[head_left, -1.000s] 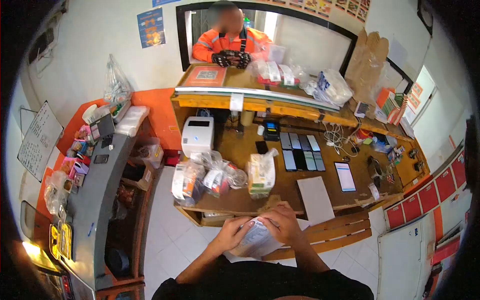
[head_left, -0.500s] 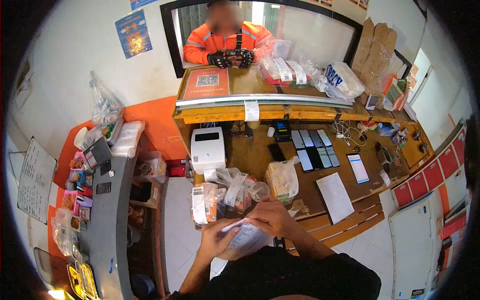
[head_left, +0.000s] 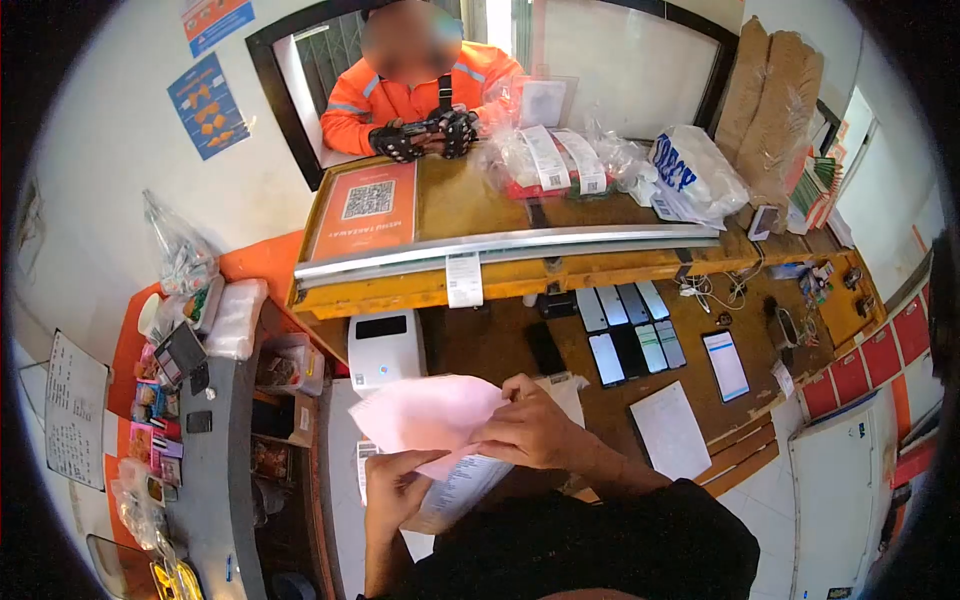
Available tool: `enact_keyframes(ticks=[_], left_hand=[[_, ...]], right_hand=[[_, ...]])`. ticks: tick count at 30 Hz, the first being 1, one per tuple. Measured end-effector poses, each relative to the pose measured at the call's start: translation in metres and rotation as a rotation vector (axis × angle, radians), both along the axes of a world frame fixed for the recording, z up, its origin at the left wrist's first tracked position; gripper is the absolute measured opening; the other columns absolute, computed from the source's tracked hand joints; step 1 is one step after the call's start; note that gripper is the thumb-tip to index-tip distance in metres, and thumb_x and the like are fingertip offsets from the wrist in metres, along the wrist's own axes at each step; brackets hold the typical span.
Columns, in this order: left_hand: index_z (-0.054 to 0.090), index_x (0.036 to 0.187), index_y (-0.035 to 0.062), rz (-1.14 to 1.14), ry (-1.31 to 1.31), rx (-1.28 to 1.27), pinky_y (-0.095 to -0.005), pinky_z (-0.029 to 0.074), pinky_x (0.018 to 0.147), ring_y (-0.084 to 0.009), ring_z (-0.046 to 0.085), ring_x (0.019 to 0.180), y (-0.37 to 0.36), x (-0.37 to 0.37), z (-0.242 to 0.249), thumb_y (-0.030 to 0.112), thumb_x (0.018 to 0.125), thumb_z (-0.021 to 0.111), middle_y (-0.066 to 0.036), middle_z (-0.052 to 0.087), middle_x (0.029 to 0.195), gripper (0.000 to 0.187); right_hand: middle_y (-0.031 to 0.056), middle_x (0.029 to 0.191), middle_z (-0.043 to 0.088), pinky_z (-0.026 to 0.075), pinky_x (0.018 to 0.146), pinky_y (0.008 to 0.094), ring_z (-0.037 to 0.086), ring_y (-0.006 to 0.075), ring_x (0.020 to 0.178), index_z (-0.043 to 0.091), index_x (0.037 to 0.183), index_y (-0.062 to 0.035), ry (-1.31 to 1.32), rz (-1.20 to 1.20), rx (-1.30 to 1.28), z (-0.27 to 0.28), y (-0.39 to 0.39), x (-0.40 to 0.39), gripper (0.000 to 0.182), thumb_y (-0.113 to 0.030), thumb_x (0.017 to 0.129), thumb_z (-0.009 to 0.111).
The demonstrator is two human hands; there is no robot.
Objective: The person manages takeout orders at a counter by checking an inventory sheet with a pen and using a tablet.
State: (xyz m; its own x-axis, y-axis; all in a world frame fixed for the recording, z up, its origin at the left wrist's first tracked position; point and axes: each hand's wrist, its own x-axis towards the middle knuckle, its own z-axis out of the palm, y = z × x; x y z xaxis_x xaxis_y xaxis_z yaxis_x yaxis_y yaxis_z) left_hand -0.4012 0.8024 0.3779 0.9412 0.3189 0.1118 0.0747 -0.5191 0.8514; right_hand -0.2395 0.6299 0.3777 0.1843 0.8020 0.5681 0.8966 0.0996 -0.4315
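A pink sheet of paper [head_left: 425, 412] stands raised in front of me, curving up and to the left. My right hand [head_left: 530, 425] is closed on its right edge, fingers bent. Below it lies a white printed sheet [head_left: 462, 488] covered in rows of small text. My left hand [head_left: 398, 488] pinches the papers at their lower left edge, thumb on top. Beyond the raised paper is a white label printer [head_left: 385, 350]. The packed bags on the desk are largely hidden behind the pink sheet.
Several phones [head_left: 640, 345] lie in rows on the desk, with a white paper [head_left: 670, 430] nearer me. A wooden counter [head_left: 480, 225] bears wrapped parcels [head_left: 545, 165]. Behind it stands a person in an orange jacket [head_left: 350, 105]. A grey side counter [head_left: 225, 450] runs along the left.
The pink sheet has come up from the papers and now spreads over the desk's near left part. My view has shifted, and the counter appears closer.
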Motion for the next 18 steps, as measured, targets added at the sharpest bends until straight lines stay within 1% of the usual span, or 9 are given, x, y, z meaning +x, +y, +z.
enact_keyframes(ticks=[2,7,10,12,13,14,16,17,18], left_hand=[[0.071,0.091,0.0036,-0.051,-0.179,0.17,-0.0295,0.052,0.063,-0.023,0.069,0.072,0.01,0.015,0.001,0.001,0.072,0.068,-0.015,0.07,0.082,0.02],[0.072,0.092,0.0044,-0.083,-0.08,0.234,-0.0303,0.052,0.063,-0.0269,0.068,0.069,0.029,0.034,0.037,0.0,0.063,0.064,-0.015,0.068,0.078,0.03],[0.072,0.09,0.0036,-0.096,-0.064,0.341,-0.0316,0.053,0.061,-0.0274,0.067,0.065,0.044,0.033,0.049,0.009,0.059,0.065,-0.016,0.068,0.074,0.032],[0.072,0.087,0.0029,-0.05,-0.054,0.343,-0.0309,0.053,0.061,-0.0274,0.067,0.063,0.052,0.033,0.059,0.014,0.06,0.065,-0.016,0.068,0.072,0.03],[0.072,0.085,0.0028,0.029,-0.1,0.496,-0.0305,0.054,0.062,-0.0272,0.068,0.064,0.054,0.033,0.063,0.018,0.063,0.064,-0.015,0.068,0.072,0.027],[0.072,0.083,0.0028,0.064,-0.06,0.422,-0.0294,0.054,0.063,-0.0261,0.069,0.066,0.066,0.03,0.058,0.022,0.065,0.064,-0.014,0.069,0.073,0.028],[0.071,0.081,0.0037,0.161,0.081,0.392,-0.0348,0.05,0.072,-0.0303,0.067,0.072,0.078,0.02,0.061,0.034,0.077,0.063,-0.013,0.069,0.08,0.031],[0.071,0.081,0.0037,0.163,0.073,0.395,-0.0348,0.05,0.072,-0.0303,0.067,0.072,0.082,0.015,0.059,0.034,0.077,0.063,-0.013,0.069,0.08,0.031],[0.07,0.08,0.0035,0.213,0.022,0.489,-0.0357,0.049,0.073,-0.03,0.066,0.073,0.085,0.008,0.055,0.037,0.079,0.062,-0.012,0.069,0.079,0.034]], right_hand=[[-0.0008,0.074,0.066,0.035,0.081,0.0335,0.06,0.0115,0.07,0.067,0.085,-0.0124,0.043,0.043,-0.021,-0.001,0.001,0.02,0.014,-0.024,0.079,0.072],[0.0009,0.085,0.067,0.036,0.083,0.0339,0.061,0.0133,0.082,0.067,0.087,-0.0113,0.119,0.003,0.075,-0.02,0.01,0.047,0.013,-0.021,0.079,0.072],[0.0032,0.087,0.067,0.04,0.08,0.0345,0.061,0.0171,0.083,0.067,0.089,-0.0089,0.238,0.023,0.055,-0.042,0.015,0.057,0.015,-0.02,0.08,0.072],[0.0092,0.089,0.066,0.044,0.078,0.0407,0.06,0.0262,0.086,0.063,0.096,-0.0074,0.479,0.113,-0.144,-0.052,0.019,0.062,0.02,-0.024,0.085,0.064],[0.0138,0.088,0.066,0.047,0.074,0.0435,0.062,0.0324,0.084,0.062,0.098,-0.0047,0.478,0.133,-0.252,-0.052,0.02,0.069,0.022,-0.024,0.087,0.061],[0.0138,0.088,0.066,0.047,0.074,0.0435,0.062,0.0324,0.084,0.062,0.098,-0.0047,0.481,0.131,-0.253,-0.046,0.021,0.081,0.022,-0.024,0.087,0.061],[0.0141,0.086,0.067,0.049,0.071,0.0422,0.065,0.0333,0.081,0.061,0.1,-0.0037,0.57,0.263,-0.495,-0.031,0.021,0.113,0.022,-0.021,0.086,0.061],[0.0137,0.083,0.068,0.051,0.07,0.0397,0.067,0.0332,0.076,0.061,0.102,-0.0028,0.621,0.309,-0.365,-0.036,0.02,0.131,0.025,-0.021,0.085,0.061],[0.014,0.086,0.068,0.051,0.073,0.0394,0.066,0.0313,0.08,0.061,0.102,-0.0025,0.583,0.283,-0.442,-0.021,0.014,0.153,0.026,-0.021,0.085,0.062]])
